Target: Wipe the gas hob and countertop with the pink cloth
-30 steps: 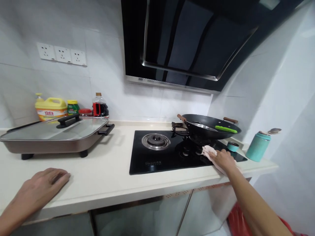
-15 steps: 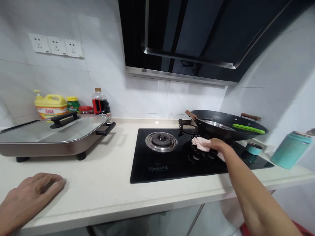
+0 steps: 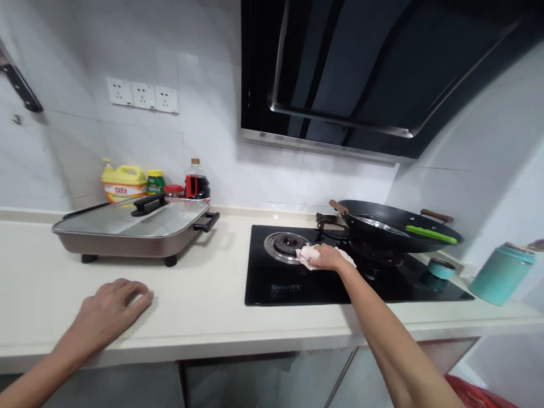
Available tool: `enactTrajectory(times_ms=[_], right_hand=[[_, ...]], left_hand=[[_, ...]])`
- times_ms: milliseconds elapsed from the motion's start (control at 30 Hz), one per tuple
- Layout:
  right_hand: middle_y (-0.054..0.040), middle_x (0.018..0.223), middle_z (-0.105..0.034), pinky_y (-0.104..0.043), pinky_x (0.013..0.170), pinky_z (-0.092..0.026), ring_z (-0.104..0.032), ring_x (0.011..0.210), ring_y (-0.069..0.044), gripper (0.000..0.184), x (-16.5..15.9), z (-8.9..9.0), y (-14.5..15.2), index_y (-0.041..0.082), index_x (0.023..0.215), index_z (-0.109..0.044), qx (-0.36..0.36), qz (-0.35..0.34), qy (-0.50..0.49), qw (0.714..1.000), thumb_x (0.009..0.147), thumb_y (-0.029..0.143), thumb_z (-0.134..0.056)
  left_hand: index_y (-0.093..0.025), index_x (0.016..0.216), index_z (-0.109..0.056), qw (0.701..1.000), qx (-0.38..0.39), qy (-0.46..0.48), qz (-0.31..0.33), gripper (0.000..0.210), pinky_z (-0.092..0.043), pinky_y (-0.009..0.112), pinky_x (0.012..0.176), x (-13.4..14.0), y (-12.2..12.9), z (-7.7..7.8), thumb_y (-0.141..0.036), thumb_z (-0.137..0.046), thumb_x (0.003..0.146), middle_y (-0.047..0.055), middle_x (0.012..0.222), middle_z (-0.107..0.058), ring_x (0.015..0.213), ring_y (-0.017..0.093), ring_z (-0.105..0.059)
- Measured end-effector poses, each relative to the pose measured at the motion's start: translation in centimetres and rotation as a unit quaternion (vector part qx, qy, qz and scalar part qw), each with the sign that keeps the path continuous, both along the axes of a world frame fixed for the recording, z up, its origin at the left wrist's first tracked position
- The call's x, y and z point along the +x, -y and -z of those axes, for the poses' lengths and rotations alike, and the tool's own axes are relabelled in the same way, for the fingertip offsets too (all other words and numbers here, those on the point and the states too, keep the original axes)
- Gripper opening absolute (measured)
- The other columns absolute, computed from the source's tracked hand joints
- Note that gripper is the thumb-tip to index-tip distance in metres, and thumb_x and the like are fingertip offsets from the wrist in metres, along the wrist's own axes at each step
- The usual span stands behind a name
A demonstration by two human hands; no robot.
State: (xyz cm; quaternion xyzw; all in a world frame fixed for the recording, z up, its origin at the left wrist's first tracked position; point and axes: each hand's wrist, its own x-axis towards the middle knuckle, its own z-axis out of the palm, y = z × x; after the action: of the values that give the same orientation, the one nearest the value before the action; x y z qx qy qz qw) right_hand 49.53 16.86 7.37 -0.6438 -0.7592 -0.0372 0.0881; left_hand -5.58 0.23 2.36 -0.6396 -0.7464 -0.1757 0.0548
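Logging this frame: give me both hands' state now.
Left hand: open, flat on counter, holding nothing.
Right hand: closed on cloth, on stove.

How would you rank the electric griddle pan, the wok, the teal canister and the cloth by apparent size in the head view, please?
1. electric griddle pan
2. wok
3. teal canister
4. cloth, partly under the right hand.

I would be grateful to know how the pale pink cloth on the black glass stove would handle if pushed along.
The pale pink cloth looks floppy: it bunches under the right hand. It probably slides easily on the glossy black glass stove, and seems light.
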Motion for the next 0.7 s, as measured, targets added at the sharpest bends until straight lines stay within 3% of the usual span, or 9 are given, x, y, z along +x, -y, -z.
enactTrajectory(times_ms=[267,400,567,700], right_hand=[[-0.0126,0.111,-0.072,-0.033,0.086,-0.039,-0.063,0.104,-0.026,0.039,-6.7,1.6,8.3,0.019,0.111,-0.071,0.062,-0.053,-0.010,0.997,0.086,0.047,-0.058],[-0.0091,0.105,-0.070,-0.033,0.085,-0.037,-0.061,0.097,-0.023,0.034,-8.4,2.9,12.2,0.020,0.103,-0.070,0.092,-0.067,-0.024,0.993,0.086,0.048,-0.059],[-0.0064,0.098,-0.069,-0.034,0.087,-0.037,-0.059,0.096,-0.022,0.029,-6.8,4.7,14.4,0.020,0.093,-0.069,0.153,-0.090,-0.081,0.981,0.080,0.046,-0.065],[-0.0102,0.123,-0.069,-0.036,0.096,-0.040,-0.060,0.114,-0.025,0.037,-1.7,5.5,14.4,0.020,0.111,-0.071,0.179,-0.044,-0.102,0.978,0.084,0.044,-0.063]], left_hand=[[-0.026,0.099,-0.075,1.000,0.012,0.010,0.005,0.051,-0.046,0.044,0.092,0.0,0.0,0.3,-0.058,-0.037,0.089,0.008,0.120,-0.071,0.116,0.034,-0.058],[-0.026,0.097,-0.076,0.999,0.029,0.010,0.017,0.049,-0.046,0.045,0.091,-0.4,-0.4,0.7,-0.058,-0.040,0.088,0.008,0.118,-0.072,0.114,0.034,-0.060],[-0.026,0.094,-0.076,0.999,0.041,-0.001,0.018,0.049,-0.047,0.045,0.091,-0.9,-0.8,1.2,-0.057,-0.038,0.089,0.008,0.116,-0.073,0.111,0.034,-0.062],[-0.026,0.095,-0.075,0.999,0.037,-0.002,0.016,0.050,-0.047,0.043,0.090,-0.9,-0.7,1.1,-0.057,-0.036,0.089,0.008,0.117,-0.073,0.111,0.033,-0.062]])
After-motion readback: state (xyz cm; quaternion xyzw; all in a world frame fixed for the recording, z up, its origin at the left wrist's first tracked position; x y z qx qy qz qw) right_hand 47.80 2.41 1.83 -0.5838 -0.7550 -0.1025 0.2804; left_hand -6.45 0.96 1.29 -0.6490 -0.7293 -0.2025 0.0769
